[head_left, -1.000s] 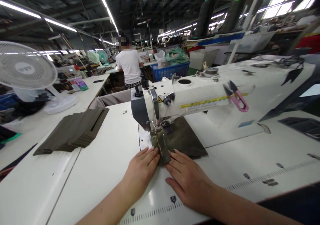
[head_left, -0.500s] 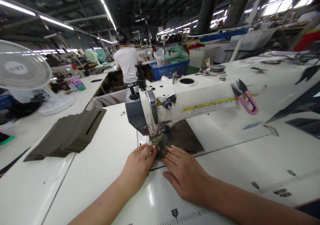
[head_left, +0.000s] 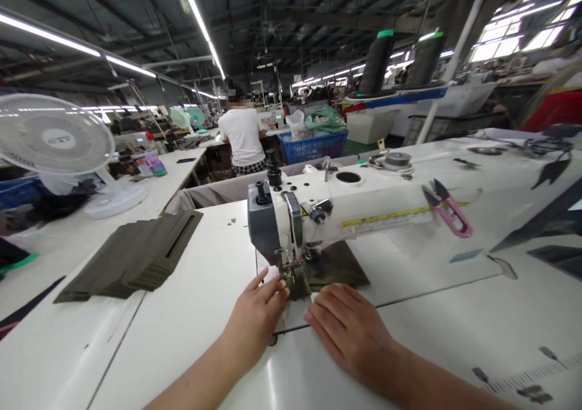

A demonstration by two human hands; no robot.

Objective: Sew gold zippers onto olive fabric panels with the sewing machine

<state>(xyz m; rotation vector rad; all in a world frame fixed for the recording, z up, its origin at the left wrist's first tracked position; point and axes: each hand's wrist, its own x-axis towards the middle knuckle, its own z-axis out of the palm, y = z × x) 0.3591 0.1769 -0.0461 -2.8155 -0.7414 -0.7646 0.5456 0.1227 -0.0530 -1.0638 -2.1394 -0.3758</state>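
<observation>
A white sewing machine (head_left: 354, 207) stands before me, its needle and presser foot down at a dark olive fabric piece (head_left: 343, 264). A narrow olive strip (head_left: 299, 284) of the work lies right under the foot. My left hand (head_left: 259, 313) is at the left of the needle, thumb and fingers closed on the near edge of the fabric. On the right, my right hand (head_left: 354, 334) has its fingers bent together at the near edge of the fabric; its fingertips are partly hidden. To the left lies a fanned stack of olive fabric pieces (head_left: 131, 255).
Pink-handled thread snips (head_left: 448, 207) rest against the machine arm. A white fan (head_left: 59, 137) stands on the left table. Behind are a blue crate (head_left: 313, 148) with bags, a person in a white shirt (head_left: 243, 137), and black thread cones (head_left: 377, 64) on a stand.
My right hand's fingers have gone from stretched flat to bent, slightly back from the needle. My left hand stays by the needle. The camera view has tilted up a little.
</observation>
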